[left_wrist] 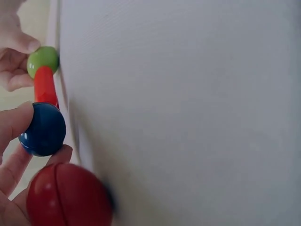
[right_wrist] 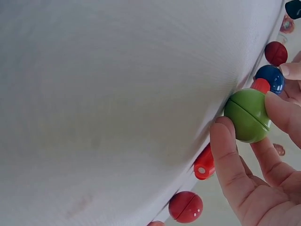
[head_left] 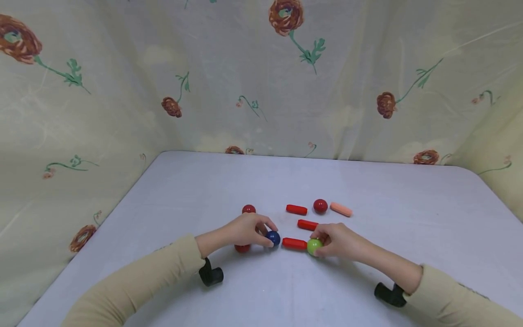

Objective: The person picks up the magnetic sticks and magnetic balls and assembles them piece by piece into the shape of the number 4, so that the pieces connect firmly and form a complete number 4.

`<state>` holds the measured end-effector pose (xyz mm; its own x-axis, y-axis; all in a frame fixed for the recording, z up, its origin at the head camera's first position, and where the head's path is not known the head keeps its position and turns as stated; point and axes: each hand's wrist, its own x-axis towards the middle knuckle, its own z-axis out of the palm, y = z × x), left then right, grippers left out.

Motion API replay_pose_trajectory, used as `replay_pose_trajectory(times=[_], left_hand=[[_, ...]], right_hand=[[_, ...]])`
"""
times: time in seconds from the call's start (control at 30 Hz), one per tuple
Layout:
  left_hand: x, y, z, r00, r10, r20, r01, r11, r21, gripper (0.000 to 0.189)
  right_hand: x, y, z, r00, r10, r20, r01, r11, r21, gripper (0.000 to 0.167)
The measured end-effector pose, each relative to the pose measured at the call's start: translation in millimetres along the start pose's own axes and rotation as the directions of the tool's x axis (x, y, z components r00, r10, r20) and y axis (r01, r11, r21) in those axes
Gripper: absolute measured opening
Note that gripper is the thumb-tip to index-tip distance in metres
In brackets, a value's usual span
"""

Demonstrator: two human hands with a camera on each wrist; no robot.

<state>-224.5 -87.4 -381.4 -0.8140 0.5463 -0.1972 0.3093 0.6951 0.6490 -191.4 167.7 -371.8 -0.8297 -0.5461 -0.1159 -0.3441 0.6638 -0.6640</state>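
My left hand (head_left: 246,228) pinches a dark blue ball (head_left: 273,238) between thumb and fingers. A light green ball (head_left: 314,247) is held the same way by my right hand (head_left: 340,241). Between the two balls lies a red rod (head_left: 293,244), its right end up against the green ball and its left end close to the blue one. In the right wrist view, fingers (right_wrist: 225,150) curve round the green ball's side. A red ball (left_wrist: 70,195) sits right under my left hand in the left wrist view, partly hidden from the head camera.
Behind my left hand is another red ball (head_left: 248,209). Farther back lie a red rod (head_left: 296,209), a dark red ball (head_left: 320,206) and a salmon-pink rod (head_left: 341,209). One more red rod (head_left: 307,225) is near my right fingers. Flowered cloth (head_left: 335,81) surrounds the white table (head_left: 204,177).
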Motion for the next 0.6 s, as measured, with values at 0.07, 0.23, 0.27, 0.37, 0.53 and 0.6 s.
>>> replay_pose_trajectory(times=[0.07,0.23,0.27,0.37,0.53,0.6], left_hand=[[0.3,-0.6,1.8,1.000,-0.007,-0.002,0.007,1.000,-0.006,0.032],[0.8,-2.1,4.5,1.000,-0.001,-0.013,0.001,1.000,-0.022,0.032],[1.3,-2.6,5.0,1.000,0.004,-0.016,-0.004,1.000,-0.024,0.031],[2.0,-3.4,5.9,0.999,0.025,-0.022,-0.026,0.999,-0.026,0.031],[2.1,-3.3,6.1,0.999,0.041,-0.026,-0.042,0.999,-0.029,0.030],[2.1,-3.5,6.2,0.999,0.040,-0.024,-0.040,0.999,-0.032,0.030]], right_hand=[[0.3,-0.1,0.0,1.000,0.000,0.000,0.000,1.000,0.000,0.027],[0.6,0.0,0.0,1.000,-0.002,0.001,0.002,1.000,0.000,0.027],[0.6,-0.1,0.0,1.000,0.000,0.001,0.000,1.000,-0.002,0.027],[0.6,-0.2,0.3,1.000,0.014,-0.002,-0.014,1.000,-0.007,0.027],[0.9,-0.4,0.8,1.000,0.030,-0.004,-0.030,0.999,-0.018,0.028],[1.0,-0.7,0.7,1.000,0.030,-0.002,-0.030,0.999,-0.018,0.028]])
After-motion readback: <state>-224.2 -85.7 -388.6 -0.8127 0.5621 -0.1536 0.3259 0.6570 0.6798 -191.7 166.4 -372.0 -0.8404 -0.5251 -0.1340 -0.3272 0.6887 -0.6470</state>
